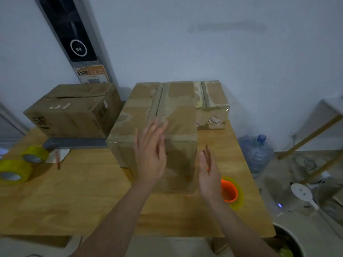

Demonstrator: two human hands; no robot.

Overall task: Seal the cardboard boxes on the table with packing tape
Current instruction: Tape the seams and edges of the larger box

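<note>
Hovering flat over the taped box [159, 115], the left hand [150, 156] keeps fingers straight. The right hand [208, 173], fingers straight, empty, stands at its 4 o'clock, beside an orange-cored tape roll [231, 191] on the bench [89, 191].

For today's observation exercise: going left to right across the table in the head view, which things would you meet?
Two yellow tape rolls → left cardboard box → middle taped box with the left hand in front of it → right hand → orange-cored tape roll → water jug, off the table.

Nothing reads clearly: the orange sticker [92, 74] above the left cardboard box [74, 110] carries blurred print; the box's markings are illegible too.
</note>
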